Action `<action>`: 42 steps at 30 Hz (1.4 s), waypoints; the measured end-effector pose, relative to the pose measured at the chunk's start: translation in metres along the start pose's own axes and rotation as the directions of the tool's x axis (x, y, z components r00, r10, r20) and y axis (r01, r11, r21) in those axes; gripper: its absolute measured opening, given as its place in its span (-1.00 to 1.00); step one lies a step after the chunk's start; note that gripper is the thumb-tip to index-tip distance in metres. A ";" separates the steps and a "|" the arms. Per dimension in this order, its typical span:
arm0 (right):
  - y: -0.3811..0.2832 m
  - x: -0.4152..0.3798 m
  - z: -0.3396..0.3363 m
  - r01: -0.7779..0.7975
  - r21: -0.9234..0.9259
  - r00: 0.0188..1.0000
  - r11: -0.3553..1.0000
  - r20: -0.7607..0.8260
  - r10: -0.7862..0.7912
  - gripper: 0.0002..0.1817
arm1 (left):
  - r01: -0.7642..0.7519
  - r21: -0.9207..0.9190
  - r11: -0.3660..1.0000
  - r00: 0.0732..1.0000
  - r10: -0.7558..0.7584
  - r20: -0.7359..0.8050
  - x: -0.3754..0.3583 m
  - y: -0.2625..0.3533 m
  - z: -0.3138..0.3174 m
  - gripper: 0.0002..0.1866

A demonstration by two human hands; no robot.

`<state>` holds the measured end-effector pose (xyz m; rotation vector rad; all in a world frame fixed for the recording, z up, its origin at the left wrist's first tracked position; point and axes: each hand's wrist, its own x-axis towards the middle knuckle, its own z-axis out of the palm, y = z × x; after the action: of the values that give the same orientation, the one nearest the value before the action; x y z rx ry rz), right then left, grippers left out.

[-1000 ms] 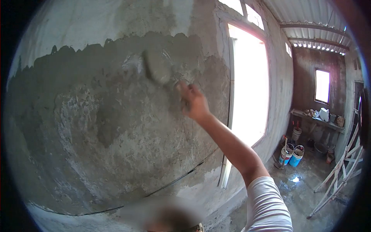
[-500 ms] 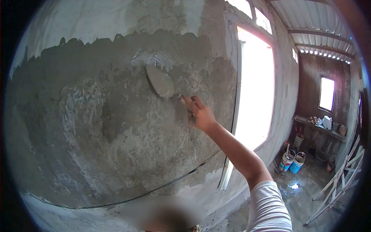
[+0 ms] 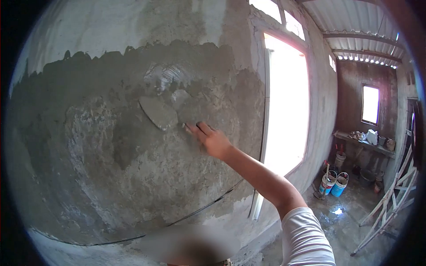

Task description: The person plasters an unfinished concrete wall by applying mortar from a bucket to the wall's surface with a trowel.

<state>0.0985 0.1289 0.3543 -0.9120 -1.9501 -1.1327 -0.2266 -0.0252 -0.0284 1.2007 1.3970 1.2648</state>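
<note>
My right hand (image 3: 214,141) is closed around the handle of a trowel (image 3: 159,113), and the arm in a white sleeve reaches up from the lower right. The trowel's leaf-shaped blade lies close against the wall (image 3: 146,177), tilted with its broad face toward me. Wet grey mortar (image 3: 111,73) coats the upper part of the wall, with a ragged top edge. Right beside the blade is a lighter smeared patch of mortar (image 3: 180,97). My left hand is out of view.
A bright window opening (image 3: 286,106) stands right of my arm. A black cable (image 3: 199,208) droops across the lower wall. Farther right are buckets (image 3: 338,185), a shelf (image 3: 364,142) with items, and a wooden trestle (image 3: 390,208) on the wet floor (image 3: 324,221).
My right hand has moved the trowel left and slightly down along the wall. A lighter mortar patch now shows to the right of the blade. The view has shifted slightly.
</note>
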 end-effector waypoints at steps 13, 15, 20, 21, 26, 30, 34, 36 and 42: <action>0.084 0.006 -0.026 -0.673 0.097 0.662 0.733 -0.362 0.656 -0.25 | -0.025 -0.065 0.998 1.000 0.025 -0.009 -0.012 0.015 -0.019 -0.84; 0.057 0.025 -0.019 -0.631 0.114 0.713 0.767 -0.303 0.632 -0.21 | -0.036 -0.080 0.996 0.999 0.036 -0.007 -0.011 0.017 -0.023 -0.85; -0.038 0.057 -0.009 -0.332 0.167 0.932 0.928 -0.092 0.350 -0.09 | -0.021 0.024 1.000 0.998 0.022 -0.067 0.007 -0.007 -0.019 -0.83; -0.053 0.059 -0.018 -0.303 0.196 0.951 0.933 0.000 0.308 -0.08 | -0.002 0.078 0.997 0.998 0.007 -0.056 -0.005 0.022 -0.020 -0.81; 0.011 0.042 -0.027 -0.418 0.120 0.852 0.901 -0.292 0.434 -0.14 | 0.036 0.037 0.999 0.997 -0.034 -0.064 -0.004 0.028 -0.032 -0.78; 0.087 0.050 -0.044 -0.545 -0.024 0.745 0.838 -0.472 0.470 -0.10 | 0.029 -0.141 0.990 0.999 -0.033 -0.027 -0.007 0.032 -0.043 -0.77; 0.068 0.074 -0.034 -0.707 0.091 0.643 0.701 -0.330 0.691 -0.12 | 0.015 -0.088 0.996 0.999 -0.019 -0.038 0.001 0.023 -0.045 -0.78; 0.024 0.095 -0.022 -0.644 0.120 0.696 0.755 -0.318 0.644 -0.13 | 0.062 -0.038 0.997 0.998 -0.063 -0.024 0.008 0.016 -0.044 -0.79; -0.101 0.156 0.002 -0.581 0.230 0.754 0.780 -0.207 0.623 -0.08 | 0.047 -0.078 0.996 0.999 -0.048 -0.006 0.014 0.003 -0.058 -0.77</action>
<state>-0.0657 0.1280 0.4414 -1.1251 -1.3333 -0.6665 -0.2857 -0.0201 -0.0192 1.1051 1.3619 1.2798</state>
